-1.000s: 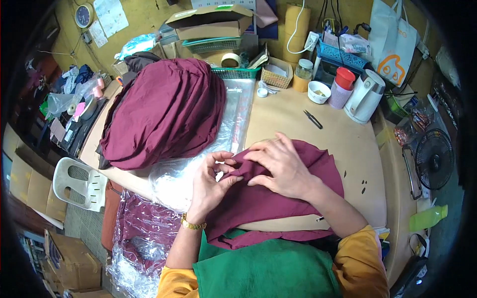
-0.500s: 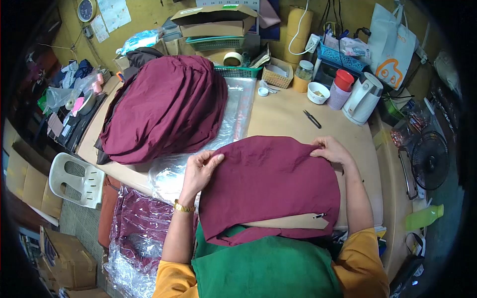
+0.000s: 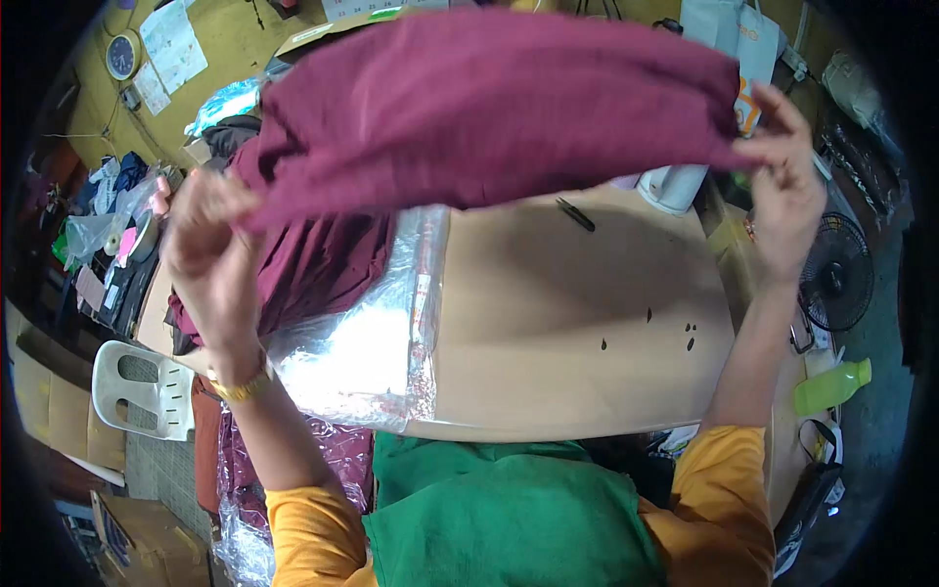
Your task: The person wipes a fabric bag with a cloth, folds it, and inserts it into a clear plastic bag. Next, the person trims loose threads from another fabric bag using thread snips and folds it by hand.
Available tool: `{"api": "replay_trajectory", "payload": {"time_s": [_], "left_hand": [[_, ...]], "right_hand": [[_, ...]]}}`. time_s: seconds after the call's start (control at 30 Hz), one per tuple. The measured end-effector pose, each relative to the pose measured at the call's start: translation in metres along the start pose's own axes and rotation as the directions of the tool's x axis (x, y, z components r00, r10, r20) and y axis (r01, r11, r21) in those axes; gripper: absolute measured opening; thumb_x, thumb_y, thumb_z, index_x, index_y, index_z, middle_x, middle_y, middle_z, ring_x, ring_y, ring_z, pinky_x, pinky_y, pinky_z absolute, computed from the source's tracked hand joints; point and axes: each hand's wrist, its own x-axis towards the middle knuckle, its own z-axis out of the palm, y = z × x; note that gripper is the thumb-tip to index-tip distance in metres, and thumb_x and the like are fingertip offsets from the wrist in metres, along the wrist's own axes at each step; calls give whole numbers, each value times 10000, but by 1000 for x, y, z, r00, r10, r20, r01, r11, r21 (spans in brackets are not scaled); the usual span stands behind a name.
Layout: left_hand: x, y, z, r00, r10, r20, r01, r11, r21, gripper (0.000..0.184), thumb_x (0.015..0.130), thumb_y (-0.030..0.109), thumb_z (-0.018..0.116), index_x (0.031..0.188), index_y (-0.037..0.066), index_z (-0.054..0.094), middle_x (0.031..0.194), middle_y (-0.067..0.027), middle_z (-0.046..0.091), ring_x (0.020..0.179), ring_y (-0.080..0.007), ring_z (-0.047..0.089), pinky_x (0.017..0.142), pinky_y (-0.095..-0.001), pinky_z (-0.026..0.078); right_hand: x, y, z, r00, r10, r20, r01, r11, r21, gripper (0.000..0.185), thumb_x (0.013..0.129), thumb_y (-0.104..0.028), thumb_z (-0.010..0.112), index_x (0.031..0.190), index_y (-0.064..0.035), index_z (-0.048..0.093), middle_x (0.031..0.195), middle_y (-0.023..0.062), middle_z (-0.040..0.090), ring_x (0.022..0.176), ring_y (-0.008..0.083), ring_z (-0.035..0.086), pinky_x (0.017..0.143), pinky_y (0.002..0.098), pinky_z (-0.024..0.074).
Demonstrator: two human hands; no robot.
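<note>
We see the maroon cloth (image 3: 499, 108) up in the air above the far part of the tabletop (image 3: 548, 362), long axis running left-right, strung between 2 hands. Left hand (image 3: 210, 259) grips its left end, right hand (image 3: 782, 201) pinches the right end; 1 hand per end, neither nearer. Cloth hides the tabletop's far edge and the top of the maroon pile (image 3: 323, 264), and cuts off the kettle (image 3: 675, 188). Motion blur: we can't make out the left fingertips.
</note>
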Motion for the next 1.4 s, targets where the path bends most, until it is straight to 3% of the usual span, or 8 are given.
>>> {"api": "replay_trajectory", "payload": {"time_s": [0.13,0.27,0.53,0.73,0.83,1.2,1.3,1.4], "left_hand": [[-87,-17,1,950,-63,307,-19,966,256,217,655,-83,712,820,50,663,826,-65,635,778,-216,587,892,-369,458],[-178,-27,-14,570,-567,595,119,773,623,362,648,47,817,950,80,620,925,-90,617,956,-283,561,883,-385,406],[-167,-14,27,805,-401,438,143,847,513,413,651,185,864,966,57,630,1053,-126,597,1039,-297,551,850,-421,437],[-175,-43,32,853,-363,375,212,898,386,92,755,0,736,808,27,666,756,-93,661,714,-250,619,782,-347,448],[-193,-52,33,784,-591,188,532,797,285,111,887,36,669,784,1,648,704,-99,614,690,-204,563,734,-330,436],[-203,-52,55,788,-607,-101,605,735,305,245,1055,163,467,902,2,570,725,21,491,702,-71,434,647,-254,401],[-208,-54,60,796,-594,-117,602,755,258,266,1064,184,454,886,8,544,773,14,488,756,-65,426,706,-232,393],[-213,-61,59,794,-597,-113,606,764,222,277,1065,200,457,877,13,535,769,19,473,754,-66,407,704,-225,376]], "right_hand": [[-119,22,24,965,142,220,-118,986,-121,184,720,95,631,816,-51,688,1392,203,502,1257,332,524,1036,397,415],[-220,17,34,555,497,667,-612,787,-77,137,724,-10,761,810,-47,661,1312,185,527,1252,317,507,1018,384,426],[-239,19,54,746,595,300,-618,786,-22,646,697,-10,802,1257,-33,481,1158,127,537,1040,269,563,916,373,460],[-219,36,70,819,455,349,-529,835,151,109,785,42,711,863,19,639,992,104,597,935,188,583,834,311,482],[-235,49,80,744,626,235,-667,667,334,62,882,-34,665,875,0,614,894,91,607,826,153,584,770,299,477],[-266,52,82,703,705,-95,-707,678,-200,316,994,-267,570,1142,-14,454,909,125,590,886,212,575,804,364,456],[-239,-8,57,187,944,272,-965,228,-129,399,954,-220,645,1202,0,421,853,98,586,747,205,589,723,356,504],[-270,-18,64,443,842,308,-896,423,133,453,946,-128,653,1258,-39,337,921,85,563,634,99,557,536,240,459]]}}
